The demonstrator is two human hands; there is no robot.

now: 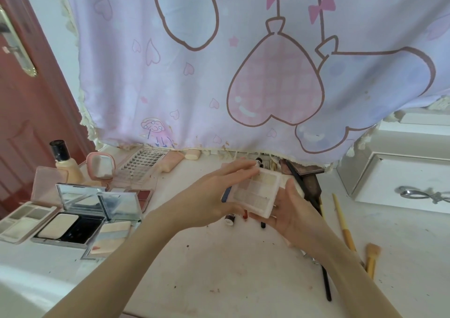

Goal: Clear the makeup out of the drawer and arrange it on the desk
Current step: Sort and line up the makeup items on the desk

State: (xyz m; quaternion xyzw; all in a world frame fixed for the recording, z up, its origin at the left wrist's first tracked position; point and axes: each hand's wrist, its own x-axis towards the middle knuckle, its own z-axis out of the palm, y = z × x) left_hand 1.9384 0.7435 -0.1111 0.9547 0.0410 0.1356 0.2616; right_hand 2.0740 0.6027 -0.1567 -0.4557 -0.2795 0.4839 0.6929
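Above the middle of the white desk [219, 264], both hands grip a small clear-cased eyeshadow palette [255, 192] with pale pans. My left hand [214, 196] holds its left and top edges, fingers stretched over the far corner. My right hand [292, 210] cups it from below and the right. Under the palette lie small tubes [230, 219], partly hidden. Open compacts with mirrors [73, 220] and a beige palette [23, 220] are lined up at the left. No drawer opening can be seen.
A foundation bottle [63, 162], a pink compact [101, 165] and a lash tray [143, 166] stand at the back left. Brushes [343, 222] and a black pencil [326, 283] lie to the right. An eyelash curler [421, 193] rests on a white box. A printed cloth [243, 62] hangs behind.
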